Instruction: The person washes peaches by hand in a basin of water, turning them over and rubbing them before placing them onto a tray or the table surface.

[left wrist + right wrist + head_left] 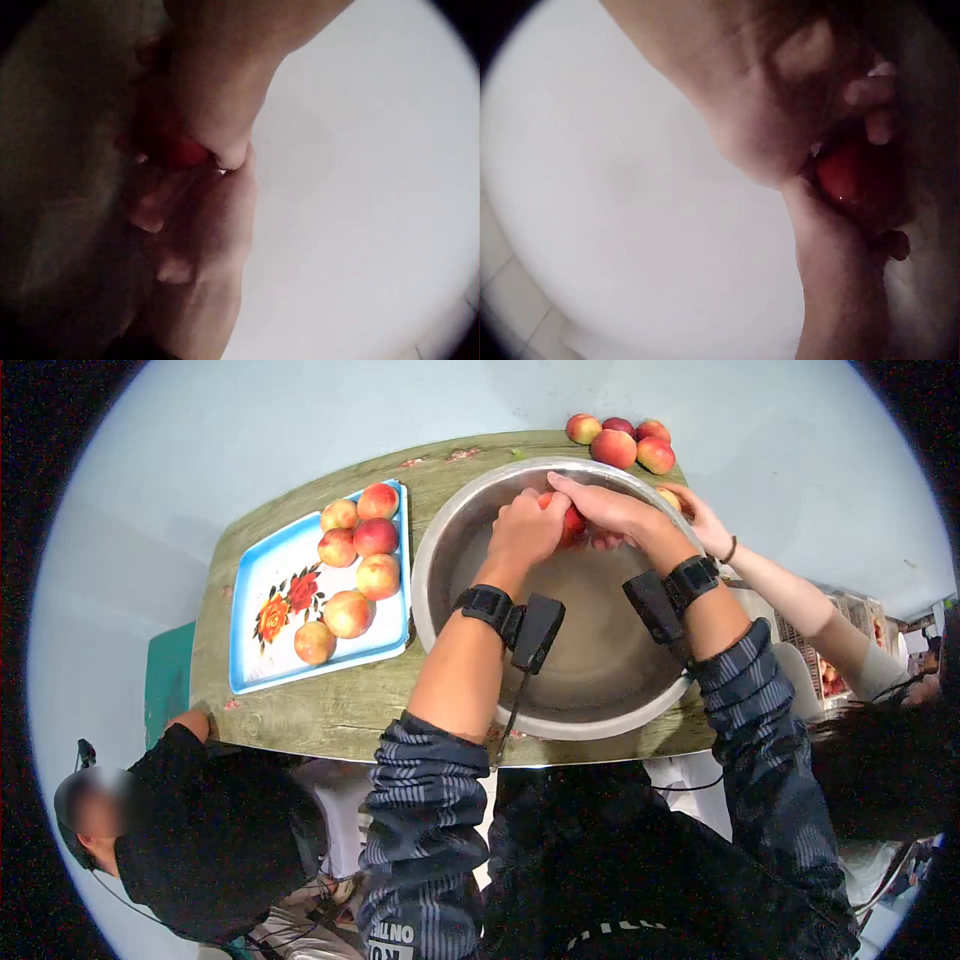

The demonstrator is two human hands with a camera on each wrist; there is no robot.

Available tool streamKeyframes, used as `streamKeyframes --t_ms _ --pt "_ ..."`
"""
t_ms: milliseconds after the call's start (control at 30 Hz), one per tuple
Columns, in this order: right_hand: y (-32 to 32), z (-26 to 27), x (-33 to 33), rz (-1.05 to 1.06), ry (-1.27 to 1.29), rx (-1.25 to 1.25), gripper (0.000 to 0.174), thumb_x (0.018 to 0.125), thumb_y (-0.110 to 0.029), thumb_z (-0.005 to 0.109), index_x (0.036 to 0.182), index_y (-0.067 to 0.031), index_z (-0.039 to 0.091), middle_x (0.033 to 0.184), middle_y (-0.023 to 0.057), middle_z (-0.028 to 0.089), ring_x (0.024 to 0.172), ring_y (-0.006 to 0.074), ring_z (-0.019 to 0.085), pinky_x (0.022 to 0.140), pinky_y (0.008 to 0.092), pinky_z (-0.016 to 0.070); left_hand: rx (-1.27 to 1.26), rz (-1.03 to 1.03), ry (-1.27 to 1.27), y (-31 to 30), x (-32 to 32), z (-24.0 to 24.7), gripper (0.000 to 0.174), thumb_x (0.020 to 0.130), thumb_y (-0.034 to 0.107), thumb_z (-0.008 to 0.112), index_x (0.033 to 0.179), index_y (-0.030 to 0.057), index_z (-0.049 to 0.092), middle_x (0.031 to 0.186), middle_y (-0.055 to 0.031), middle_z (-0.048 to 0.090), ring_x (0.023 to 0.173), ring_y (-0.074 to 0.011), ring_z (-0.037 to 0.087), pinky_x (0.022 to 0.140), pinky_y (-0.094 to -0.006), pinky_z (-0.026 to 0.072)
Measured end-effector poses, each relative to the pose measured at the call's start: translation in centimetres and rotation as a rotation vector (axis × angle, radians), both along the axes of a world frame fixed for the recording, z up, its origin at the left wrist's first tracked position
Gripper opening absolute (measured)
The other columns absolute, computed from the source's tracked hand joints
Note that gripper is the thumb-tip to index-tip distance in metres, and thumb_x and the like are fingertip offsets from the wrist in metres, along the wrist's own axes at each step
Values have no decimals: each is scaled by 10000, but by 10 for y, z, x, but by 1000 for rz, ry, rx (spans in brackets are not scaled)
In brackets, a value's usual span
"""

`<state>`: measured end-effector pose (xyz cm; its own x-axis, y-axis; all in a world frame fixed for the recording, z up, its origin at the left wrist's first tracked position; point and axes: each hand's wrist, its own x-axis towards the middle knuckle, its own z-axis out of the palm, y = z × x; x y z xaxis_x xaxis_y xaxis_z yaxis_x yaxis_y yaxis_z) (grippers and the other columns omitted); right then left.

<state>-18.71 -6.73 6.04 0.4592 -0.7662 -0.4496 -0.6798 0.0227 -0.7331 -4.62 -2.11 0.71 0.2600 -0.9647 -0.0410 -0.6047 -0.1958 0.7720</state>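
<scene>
Both hands meet over the far part of a large metal basin (pixel 432 590) with water in it. The left hand (pixel 525 528) curls round a red peach (pixel 573 525) from the left. From the right, the right hand (pixel 612 515) grips the same peach, its fingers bent beneath it. The left wrist view shows a strip of the red peach (pixel 184 152) between the two hands. In the right wrist view the peach (pixel 855 180) lies between the palms, partly covered by fingers.
Several peaches (pixel 377 537) lie on a blue-rimmed tray (pixel 240 650) at the left. More peaches (pixel 613 449) sit behind the basin. Another person's hand (pixel 708 528) holds a fruit at the basin's right rim. A seated person (pixel 210 830) is at lower left.
</scene>
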Motion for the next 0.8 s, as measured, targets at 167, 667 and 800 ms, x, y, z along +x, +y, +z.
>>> streamKeyframes --t_ms 167,667,800 --pt "-15 -8 -2 85 82 -29 846 903 -777 256 870 -29 648 694 122 613 562 199 581 443 339 403 -78 -57 -193 -6 5 -22 597 951 462 353 1154 -27 629 1168 -327 617 1140 -491 566 1021 -528 411" --pt "-6 -43 24 -304 -256 -12 740 945 -680 332 1266 -41 521 1043 129 636 821 190 642 542 360 488 -1 -9 319 -19 20 -26 682 961 517 331 1129 -65 645 1125 -315 641 1033 -390 666 765 -451 560" --pt "-8 -30 22 -269 -318 143 716 973 -665 273 1364 -99 474 1192 117 604 1039 215 592 699 379 513 8 -78 286 9 4 24 689 935 544 335 1103 -38 662 1111 -301 654 1009 -398 668 841 -472 529"
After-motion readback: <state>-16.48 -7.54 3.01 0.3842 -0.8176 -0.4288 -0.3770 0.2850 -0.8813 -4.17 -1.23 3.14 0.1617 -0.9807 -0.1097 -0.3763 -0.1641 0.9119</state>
